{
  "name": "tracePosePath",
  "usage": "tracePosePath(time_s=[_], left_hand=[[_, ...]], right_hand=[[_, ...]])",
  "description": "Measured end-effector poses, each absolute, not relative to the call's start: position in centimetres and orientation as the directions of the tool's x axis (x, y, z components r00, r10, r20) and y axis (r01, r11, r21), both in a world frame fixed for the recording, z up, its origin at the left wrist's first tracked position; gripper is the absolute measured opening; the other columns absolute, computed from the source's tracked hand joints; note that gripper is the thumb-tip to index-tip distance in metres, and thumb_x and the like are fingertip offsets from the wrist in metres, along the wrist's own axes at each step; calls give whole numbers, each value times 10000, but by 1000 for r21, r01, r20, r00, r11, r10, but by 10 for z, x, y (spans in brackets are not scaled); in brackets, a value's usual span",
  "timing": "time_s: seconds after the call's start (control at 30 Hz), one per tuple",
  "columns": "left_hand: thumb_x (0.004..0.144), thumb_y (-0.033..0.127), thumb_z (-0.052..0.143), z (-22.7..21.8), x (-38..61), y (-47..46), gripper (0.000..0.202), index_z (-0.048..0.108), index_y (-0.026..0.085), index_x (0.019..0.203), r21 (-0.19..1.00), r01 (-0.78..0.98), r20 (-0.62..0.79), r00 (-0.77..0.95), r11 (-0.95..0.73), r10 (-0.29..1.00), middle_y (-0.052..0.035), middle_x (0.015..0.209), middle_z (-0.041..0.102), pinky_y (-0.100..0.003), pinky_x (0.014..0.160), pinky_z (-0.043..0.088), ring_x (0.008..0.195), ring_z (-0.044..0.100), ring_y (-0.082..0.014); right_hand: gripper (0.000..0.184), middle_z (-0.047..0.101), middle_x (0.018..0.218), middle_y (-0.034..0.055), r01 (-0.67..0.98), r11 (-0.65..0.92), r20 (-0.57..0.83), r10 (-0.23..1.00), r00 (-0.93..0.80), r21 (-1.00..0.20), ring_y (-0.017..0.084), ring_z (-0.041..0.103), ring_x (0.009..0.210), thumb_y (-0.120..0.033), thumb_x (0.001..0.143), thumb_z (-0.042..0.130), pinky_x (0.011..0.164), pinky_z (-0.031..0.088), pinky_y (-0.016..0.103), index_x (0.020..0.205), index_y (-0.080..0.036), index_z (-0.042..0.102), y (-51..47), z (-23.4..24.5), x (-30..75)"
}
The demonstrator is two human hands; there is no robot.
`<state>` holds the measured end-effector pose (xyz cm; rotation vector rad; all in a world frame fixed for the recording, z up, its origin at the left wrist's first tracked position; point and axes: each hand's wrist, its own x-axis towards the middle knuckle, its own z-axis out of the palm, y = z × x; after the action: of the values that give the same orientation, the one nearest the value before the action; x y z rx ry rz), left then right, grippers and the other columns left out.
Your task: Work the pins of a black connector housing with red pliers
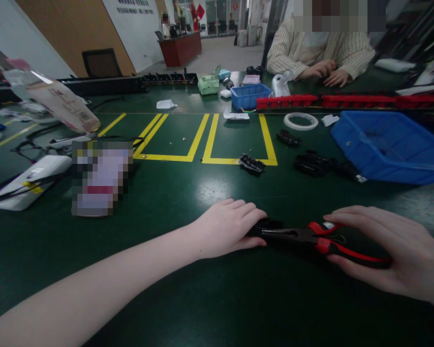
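Note:
My right hand [383,246] is closed round the red and black handles of needle-nose pliers [304,234]. The pliers point left, and their long jaws reach a black plastic part [271,224] by the fingers of my left hand [235,226]. That left hand lies low over the green table, with its thumb and fingers gripping the black part. Most of the part is hidden under the hand, so its shape cannot be made out. Beyond the hands lies a small black clip-like piece [252,164], and farther right are more black plastic pieces [312,163].
A large blue bin [386,144] stands at the right, with a roll of white tape [301,121] beside it. Yellow tape lines [166,157] mark the green table. At the left lie a phone [103,180] and a white device with cables [32,180]. A person sits opposite.

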<state>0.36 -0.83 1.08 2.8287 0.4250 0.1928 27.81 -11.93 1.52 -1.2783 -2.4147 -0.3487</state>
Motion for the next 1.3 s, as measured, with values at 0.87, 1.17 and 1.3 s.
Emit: tracePosePath(time_s=[0.87, 1.17, 1.3], left_hand=[[843, 547, 551, 15, 5, -8, 388, 525, 162, 889, 180, 254, 46, 963, -950, 266, 4, 819, 611, -266, 570, 389, 646, 569, -150], [766, 512, 653, 13, 4, -8, 386, 515, 170, 880, 175, 230, 47, 969, -957, 241, 6, 850, 606, -270, 583, 397, 677, 573, -152], [790, 509, 616, 12, 3, -6, 359, 506, 176, 864, 218, 215, 59, 971, -952, 233, 21, 823, 595, -264, 588, 392, 666, 565, -132]], right_hand=[[385, 648, 977, 41, 845, 486, 441, 823, -357, -224, 228, 639, 847, -428, 772, 585, 709, 527, 377, 1115, -262, 532, -122, 0, 272], [360, 645, 996, 74, 818, 557, 436, 778, -453, -144, 215, 629, 887, -391, 805, 558, 739, 526, 371, 1118, -215, 531, -123, -2, 266], [411, 627, 1028, 53, 811, 526, 444, 809, -385, -255, 220, 636, 893, -381, 772, 597, 720, 540, 365, 1157, -270, 510, -122, -1, 268]])
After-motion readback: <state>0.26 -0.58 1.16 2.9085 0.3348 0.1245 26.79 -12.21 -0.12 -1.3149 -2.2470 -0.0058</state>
